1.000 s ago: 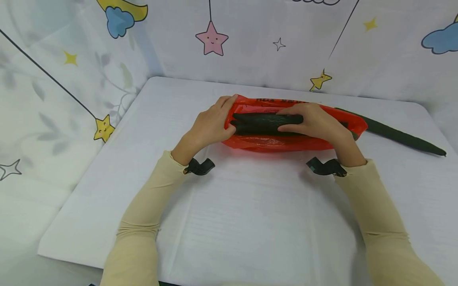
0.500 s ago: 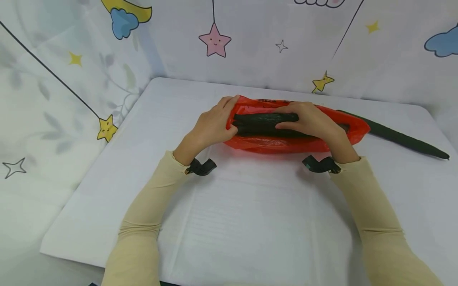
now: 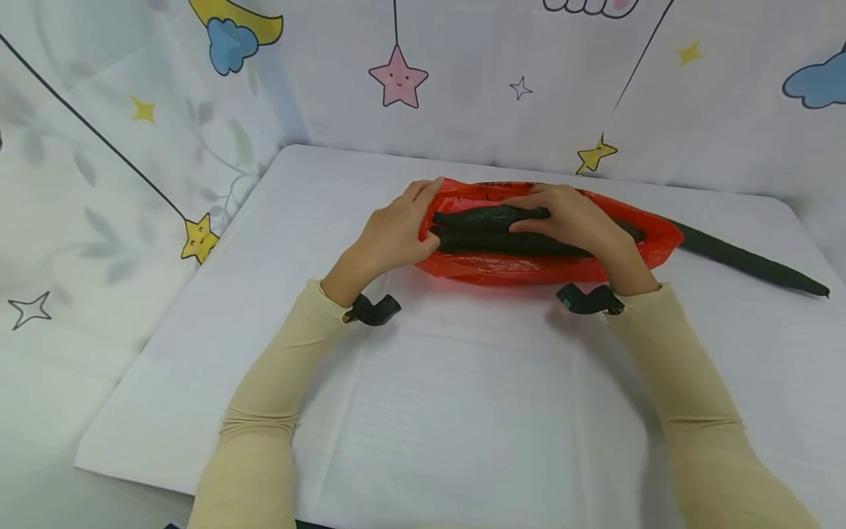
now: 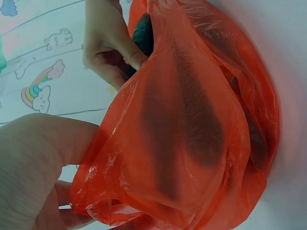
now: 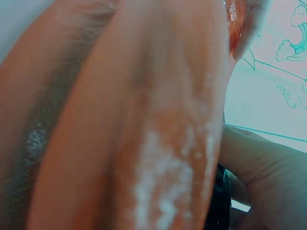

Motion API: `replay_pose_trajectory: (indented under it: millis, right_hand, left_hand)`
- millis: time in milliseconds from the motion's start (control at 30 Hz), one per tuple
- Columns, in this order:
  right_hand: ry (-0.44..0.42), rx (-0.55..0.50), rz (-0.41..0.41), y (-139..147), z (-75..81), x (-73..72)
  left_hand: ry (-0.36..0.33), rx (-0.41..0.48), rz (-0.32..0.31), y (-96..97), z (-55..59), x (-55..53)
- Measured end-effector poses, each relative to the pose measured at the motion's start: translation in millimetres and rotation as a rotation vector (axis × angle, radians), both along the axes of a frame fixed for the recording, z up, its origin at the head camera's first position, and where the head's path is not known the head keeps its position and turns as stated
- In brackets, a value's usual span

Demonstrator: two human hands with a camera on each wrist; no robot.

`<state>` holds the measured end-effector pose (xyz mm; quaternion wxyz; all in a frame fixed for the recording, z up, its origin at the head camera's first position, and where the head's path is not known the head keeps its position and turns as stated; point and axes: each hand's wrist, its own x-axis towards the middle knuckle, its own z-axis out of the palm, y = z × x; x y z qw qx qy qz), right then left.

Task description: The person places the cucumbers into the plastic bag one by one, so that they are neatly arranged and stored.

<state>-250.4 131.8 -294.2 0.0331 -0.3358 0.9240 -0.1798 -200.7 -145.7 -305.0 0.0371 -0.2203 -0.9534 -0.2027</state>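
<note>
A red plastic bag [image 3: 502, 275] lies lengthwise across the back of the table, its mouth spread wide. My left hand [image 3: 393, 231] grips the bag's left end, thumb at the near rim and fingers over the far one. Inside, my right hand [image 3: 575, 220] holds a dark green cucumber [image 3: 485, 217] between thumb and fingers. Another cucumber [image 3: 509, 244] lies alongside it, nearer to me. In the left wrist view, dark long shapes show through the bag's film [image 4: 192, 129]. The right wrist view is mostly filled by blurred bag film [image 5: 168, 120], with the right hand [image 5: 268, 177] behind it.
One more long cucumber [image 3: 753, 261] lies on the white table [image 3: 463, 411] to the right, its left end hidden behind the bag. A patterned cloth [image 3: 463, 117] with stars and clouds hangs beyond the table's back edge. Dark wrist straps [image 3: 588, 299] sit at both cuffs.
My right hand has moved slightly left along the bag, and the cucumber in it has parted from the one beside it. My left hand keeps its hold on the bag's end.
</note>
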Motion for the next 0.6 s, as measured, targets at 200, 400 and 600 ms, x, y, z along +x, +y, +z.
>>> replay_pose_trajectory:
  millis: [200, 400, 600]
  right_hand:
    - [0.024, 0.013, 0.002, -3.0, 0.9, -4.3]
    - [0.015, 0.014, -0.007, -5.8, -2.2, -10.8]
    - [-0.024, 0.011, -0.013, -4.0, -12.9, -19.4]
  left_hand:
    - [0.001, 0.001, -0.002, -0.3, -1.3, -0.4]
    - [0.006, 0.003, -0.002, -1.2, -1.3, -0.4]
    - [0.001, 0.012, -0.009, -0.9, -0.2, 0.7]
